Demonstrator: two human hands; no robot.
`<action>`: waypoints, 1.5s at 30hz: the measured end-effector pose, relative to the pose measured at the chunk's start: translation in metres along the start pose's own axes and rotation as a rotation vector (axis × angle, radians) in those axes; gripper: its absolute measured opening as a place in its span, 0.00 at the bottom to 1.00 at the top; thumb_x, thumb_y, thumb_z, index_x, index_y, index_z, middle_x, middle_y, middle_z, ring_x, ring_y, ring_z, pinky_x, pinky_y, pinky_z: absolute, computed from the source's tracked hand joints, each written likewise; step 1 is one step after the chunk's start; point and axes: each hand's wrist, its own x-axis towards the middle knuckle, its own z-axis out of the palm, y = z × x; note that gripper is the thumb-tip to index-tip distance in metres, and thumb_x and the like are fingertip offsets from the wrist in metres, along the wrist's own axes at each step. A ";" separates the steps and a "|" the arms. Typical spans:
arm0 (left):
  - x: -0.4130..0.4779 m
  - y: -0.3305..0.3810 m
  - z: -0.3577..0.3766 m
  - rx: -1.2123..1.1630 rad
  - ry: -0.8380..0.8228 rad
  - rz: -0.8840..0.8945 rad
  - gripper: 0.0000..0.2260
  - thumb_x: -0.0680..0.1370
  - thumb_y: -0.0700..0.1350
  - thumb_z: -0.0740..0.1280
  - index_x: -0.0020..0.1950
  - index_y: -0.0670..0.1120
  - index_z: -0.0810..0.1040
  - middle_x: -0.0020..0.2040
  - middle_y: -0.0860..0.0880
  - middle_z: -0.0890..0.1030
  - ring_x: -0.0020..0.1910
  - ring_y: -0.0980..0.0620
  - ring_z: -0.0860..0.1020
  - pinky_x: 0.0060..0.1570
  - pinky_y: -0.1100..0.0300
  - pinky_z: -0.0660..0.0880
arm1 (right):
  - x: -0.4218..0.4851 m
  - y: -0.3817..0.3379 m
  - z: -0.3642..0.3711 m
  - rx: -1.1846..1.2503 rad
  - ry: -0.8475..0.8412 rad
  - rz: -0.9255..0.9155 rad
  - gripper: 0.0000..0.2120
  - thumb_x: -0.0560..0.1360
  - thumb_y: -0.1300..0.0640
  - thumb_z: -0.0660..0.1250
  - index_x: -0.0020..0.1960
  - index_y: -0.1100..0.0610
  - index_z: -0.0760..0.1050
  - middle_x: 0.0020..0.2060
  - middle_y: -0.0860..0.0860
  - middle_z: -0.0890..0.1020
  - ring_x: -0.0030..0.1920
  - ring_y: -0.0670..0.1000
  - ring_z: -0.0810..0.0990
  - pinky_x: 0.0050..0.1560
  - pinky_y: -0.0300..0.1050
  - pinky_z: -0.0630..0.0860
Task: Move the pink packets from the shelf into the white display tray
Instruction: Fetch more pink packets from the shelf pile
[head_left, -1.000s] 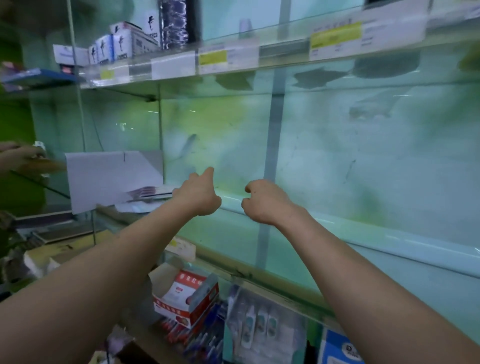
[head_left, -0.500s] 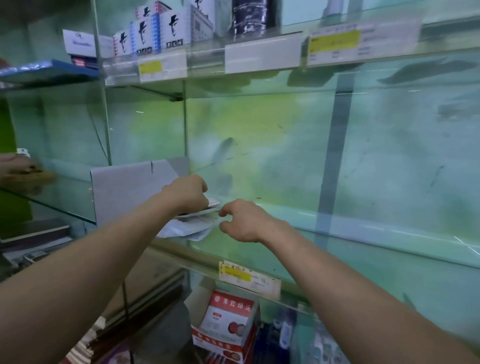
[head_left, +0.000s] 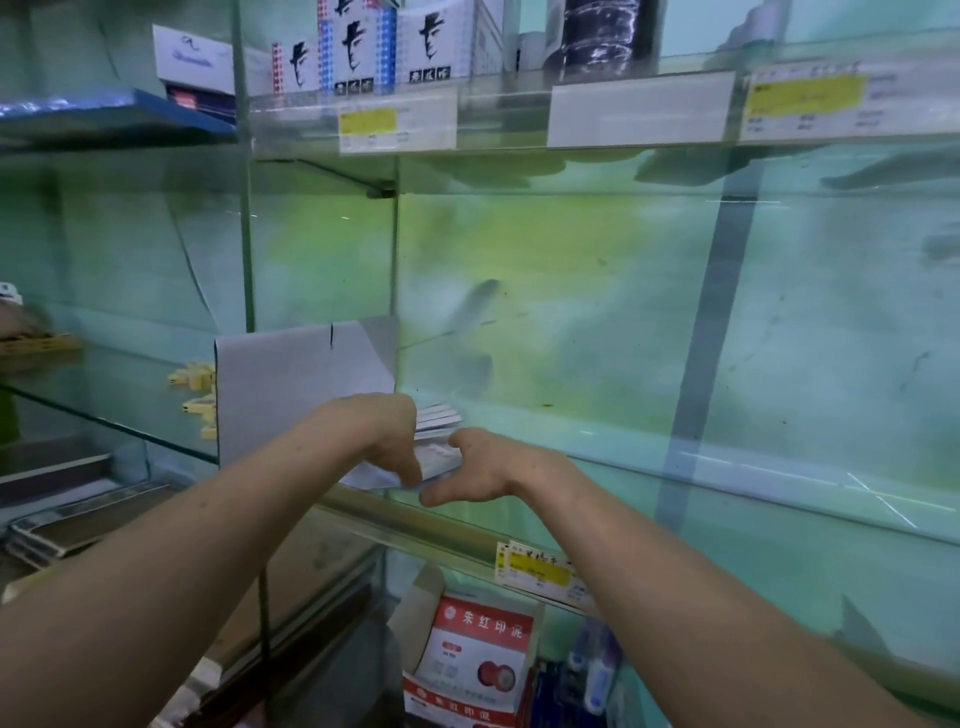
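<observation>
- Head view: the right hand (head_left: 485, 470) has its forefinger and thumb curved into a C around the right end of the pink packets (head_left: 439, 460). The forefinger lies over the top and the thumb under the near corner.
- The left hand (head_left: 384, 436) is curled over the left end of the same stack with its thumb pointing down across the near edge. Its other fingertips are hidden behind the back of the hand.
- More packets fan out just behind the left hand. They look pale and greyish in the green light.
- The stack sits at the front of the glass shelf (head_left: 597, 457), just right of the white display tray (head_left: 291, 384). The tray's tall back panel stands upright against a glass divider.
- A white edge shows under the left hand. Whether the packets already lie on the tray floor cannot be told.
- Both forearms reach in from the bottom corners.
- A yellow price label (head_left: 540, 569) hangs on the rail of the shelf below, with a red-and-white box (head_left: 478, 660) under it.
- Printed boxes (head_left: 363, 47) stand on the top shelf, and small yellow items (head_left: 195, 379) lie to the left of the tray.
</observation>
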 end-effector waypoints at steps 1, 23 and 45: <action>0.001 -0.002 0.001 -0.004 -0.016 0.006 0.19 0.68 0.55 0.74 0.54 0.47 0.79 0.49 0.48 0.80 0.47 0.47 0.79 0.45 0.57 0.75 | -0.001 -0.001 -0.001 -0.004 -0.010 0.007 0.27 0.74 0.49 0.70 0.69 0.56 0.69 0.65 0.53 0.74 0.63 0.55 0.74 0.58 0.43 0.70; -0.002 -0.009 0.008 -0.230 0.274 0.003 0.08 0.78 0.47 0.65 0.42 0.44 0.71 0.40 0.45 0.73 0.40 0.45 0.71 0.40 0.59 0.67 | 0.030 -0.003 0.000 0.320 0.178 0.294 0.09 0.78 0.64 0.57 0.39 0.63 0.67 0.34 0.63 0.81 0.30 0.58 0.79 0.34 0.47 0.78; 0.014 -0.018 0.020 -0.342 0.078 0.089 0.18 0.78 0.56 0.57 0.52 0.44 0.79 0.55 0.45 0.77 0.48 0.48 0.73 0.49 0.59 0.69 | 0.042 0.001 -0.006 -0.116 -0.131 0.034 0.27 0.74 0.44 0.68 0.69 0.53 0.70 0.66 0.51 0.73 0.64 0.52 0.72 0.63 0.44 0.68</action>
